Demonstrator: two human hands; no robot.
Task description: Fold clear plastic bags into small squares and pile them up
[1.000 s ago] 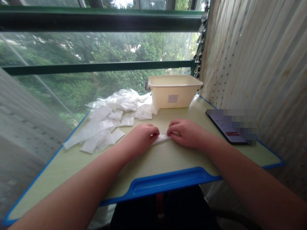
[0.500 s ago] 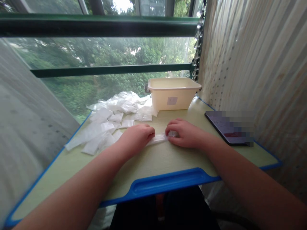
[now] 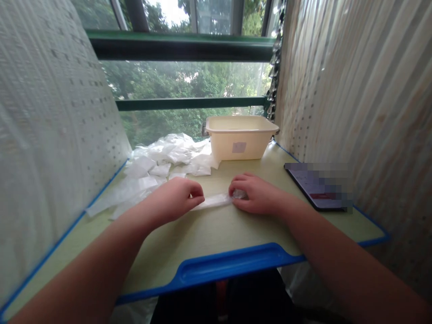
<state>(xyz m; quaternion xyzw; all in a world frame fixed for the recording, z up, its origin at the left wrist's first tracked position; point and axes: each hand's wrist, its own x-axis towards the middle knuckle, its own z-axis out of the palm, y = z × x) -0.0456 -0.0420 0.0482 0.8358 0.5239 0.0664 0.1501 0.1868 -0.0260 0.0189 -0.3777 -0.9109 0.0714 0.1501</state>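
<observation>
A narrow, clear plastic strip [image 3: 216, 200] lies across the middle of the green table between my hands. My left hand [image 3: 180, 198] is closed in a pinch at the strip's left end. Curled over its right end is my right hand [image 3: 253, 193], fingers closed around a crumpled clear part of the plastic. A loose heap of white translucent plastic bags [image 3: 175, 150] spreads over the back left of the table, and some of them lie close behind my left hand.
A cream plastic bin [image 3: 239, 139] with a small label stands at the back. A dark tablet-like device [image 3: 313, 189], partly blurred, lies at the right. The table's blue edge [image 3: 232, 265] has a tray groove at the front. Curtains hang on both sides.
My left hand has moved left, away from my right hand, and more of the plastic strip shows between them. The camera view has shifted slightly, with the left curtain covering more.
</observation>
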